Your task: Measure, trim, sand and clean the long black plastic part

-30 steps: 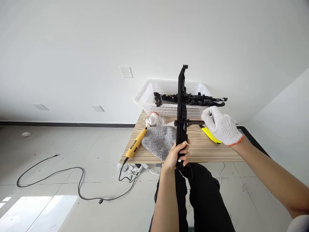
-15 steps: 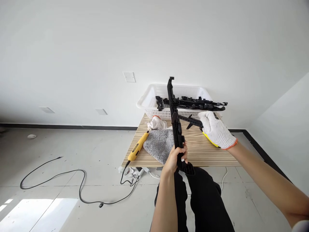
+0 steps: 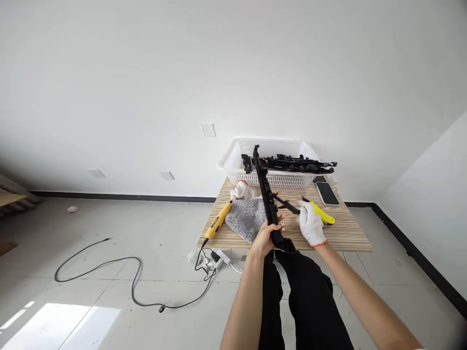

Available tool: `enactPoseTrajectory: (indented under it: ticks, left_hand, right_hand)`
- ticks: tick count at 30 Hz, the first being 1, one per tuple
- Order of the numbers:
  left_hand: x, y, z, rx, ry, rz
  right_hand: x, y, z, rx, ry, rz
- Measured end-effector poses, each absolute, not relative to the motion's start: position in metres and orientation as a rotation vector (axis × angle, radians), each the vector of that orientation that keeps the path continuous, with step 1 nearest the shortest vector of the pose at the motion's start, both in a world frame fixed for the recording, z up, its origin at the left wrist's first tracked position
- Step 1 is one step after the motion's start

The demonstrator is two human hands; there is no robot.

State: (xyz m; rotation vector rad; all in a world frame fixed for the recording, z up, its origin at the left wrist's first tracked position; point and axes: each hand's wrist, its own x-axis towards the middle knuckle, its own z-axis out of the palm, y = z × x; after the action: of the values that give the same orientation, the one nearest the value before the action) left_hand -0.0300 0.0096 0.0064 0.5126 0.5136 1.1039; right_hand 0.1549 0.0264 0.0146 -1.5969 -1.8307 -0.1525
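Observation:
My bare left hand (image 3: 269, 236) is closed round the lower end of a long black plastic part (image 3: 266, 192), which stands tilted up above the table. My right hand (image 3: 310, 223), in a white knit glove with an orange cuff, grips the end of a narrow black plastic strip (image 3: 287, 205) with side prongs. The strip's other end reaches the long part; I cannot tell whether they are joined. A yellow-handled knife (image 3: 323, 214) lies on the table beside the gloved hand, its front end partly hidden behind the fingers.
A white plastic basket (image 3: 229, 164) with several black parts (image 3: 299, 163) stands at the table's back. On the slatted table (image 3: 346, 233) lie a phone (image 3: 327, 193), grey cloth (image 3: 246, 218), white glove (image 3: 243, 190) and yellow corded tool (image 3: 219, 220). A black cable (image 3: 136, 277) crosses the floor.
My right hand has moved left and down toward me, uncovering more of the knife and the phone. The long black part has dropped lower. The view has shifted slightly.

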Motion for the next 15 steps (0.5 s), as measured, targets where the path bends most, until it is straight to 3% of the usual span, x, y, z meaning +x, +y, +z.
enactPoseTrajectory:
  ticks: [15]
  left_hand:
    - [-0.014,0.022,0.004,0.647,0.676,1.202]
  right_hand:
    - [0.159,0.034,0.005,-1.86,-1.622,0.308]
